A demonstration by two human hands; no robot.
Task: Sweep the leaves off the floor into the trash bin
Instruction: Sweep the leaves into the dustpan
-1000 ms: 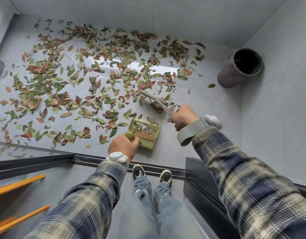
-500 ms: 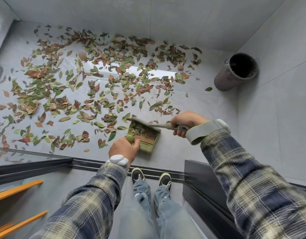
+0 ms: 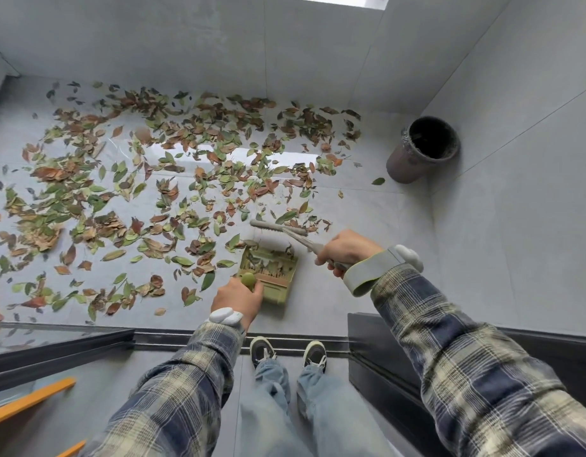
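Reaching back beyond the dustpan (image 3: 281, 296), the brush (image 3: 278, 228), clamped in the right grip (image 3: 347, 250), begins another stroke; the left grip (image 3: 238, 298) clamps the dustpan handle. Seemingly few leaves (image 3: 186, 179) are collected; most cover the floor (image 3: 367, 209), with the trash bin (image 3: 413, 163) in its far right corner.

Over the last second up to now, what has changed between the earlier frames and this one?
The right hand pulled the brush from the leaves to the dustpan mouth, then back out slightly beyond it. Nothing was taken or let go: the left hand still holds the dustpan handle. Dustpan, trash bin and most leaves stayed put.
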